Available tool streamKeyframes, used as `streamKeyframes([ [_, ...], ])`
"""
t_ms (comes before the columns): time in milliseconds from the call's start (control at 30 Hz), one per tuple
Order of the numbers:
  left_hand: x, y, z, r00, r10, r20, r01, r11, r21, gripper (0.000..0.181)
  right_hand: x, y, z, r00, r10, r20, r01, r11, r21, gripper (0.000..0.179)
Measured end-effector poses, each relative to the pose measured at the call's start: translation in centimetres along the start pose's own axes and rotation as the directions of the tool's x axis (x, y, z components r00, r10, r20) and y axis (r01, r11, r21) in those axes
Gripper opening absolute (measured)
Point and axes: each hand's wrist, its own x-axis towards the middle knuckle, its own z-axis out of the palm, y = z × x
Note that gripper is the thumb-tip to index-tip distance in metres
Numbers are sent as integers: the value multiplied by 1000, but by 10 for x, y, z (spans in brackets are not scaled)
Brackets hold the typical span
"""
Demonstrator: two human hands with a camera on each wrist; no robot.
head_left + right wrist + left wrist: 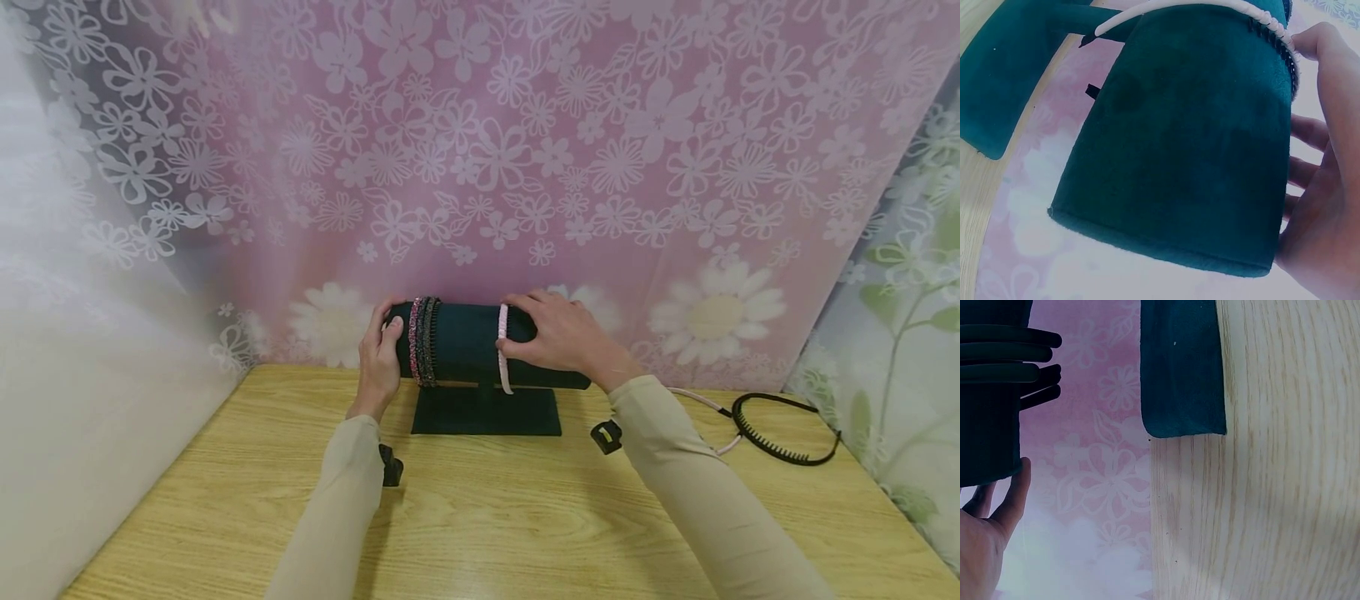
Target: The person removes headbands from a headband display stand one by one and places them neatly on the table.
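A dark green velvet headband stand carries a horizontal roll [468,342] above a flat base [480,421]. My left hand [381,358] grips the roll's left end, thumb in front and fingers round the end. Close beside it sit several glittery headbands [422,342], pink and dark, whose dark tips [1047,353] stick out below. Toward the right of the roll, my right hand [558,333] pinches a pale pink headband [503,333]. The thumb touches its outer side at the top, while the fingers reach behind the roll. Black teeth [1282,53] line this band's inner side.
On the wooden table [480,517], a black toothed headband [787,454] lies at the right. A pink headband [701,398] beside it is partly hidden by my right sleeve. A floral pink curtain [465,167] hangs right behind the stand.
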Motion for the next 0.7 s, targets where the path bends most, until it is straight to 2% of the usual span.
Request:
streamKeyframes([
  [700, 0, 0, 1, 1000, -16, -1, 16, 1000, 1, 43, -8, 13, 0, 1000, -3, -16, 4, 1000, 22, 77],
])
